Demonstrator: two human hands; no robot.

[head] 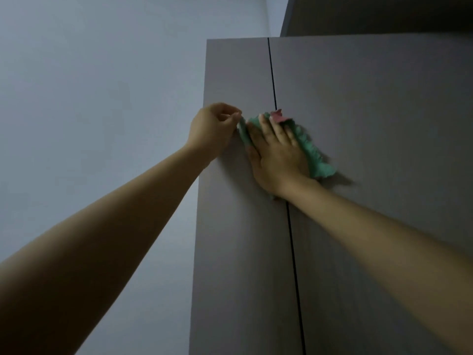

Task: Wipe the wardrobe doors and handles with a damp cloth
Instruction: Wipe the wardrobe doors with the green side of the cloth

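The right hand (275, 155) lies flat with straight fingers spread, palm pressing a crumpled green cloth with a pink patch at its upper end (313, 152) against the wardrobe front. The cloth sits across the dark vertical gap (294, 252) between the two doors, most of it under the palm; its long axis runs diagonally, from the pink tip at upper left, by the fingertips, down to a ragged green end at lower right, past the heel of the hand. A narrow fold of it shows left of the thumb. Just beside, the left hand (213, 129) has its fingers curled and pinches that left edge of the cloth between thumb and fingertips, resting at the outer edge of the narrow grey left door (238, 239). The wider grey right door (384, 103) carries the cloth's lower end. Both bare forearms reach up from below. Farther off, a pale wall (102, 85) stands left of the wardrobe, and a dark cabinet block (371, 14) rises above it
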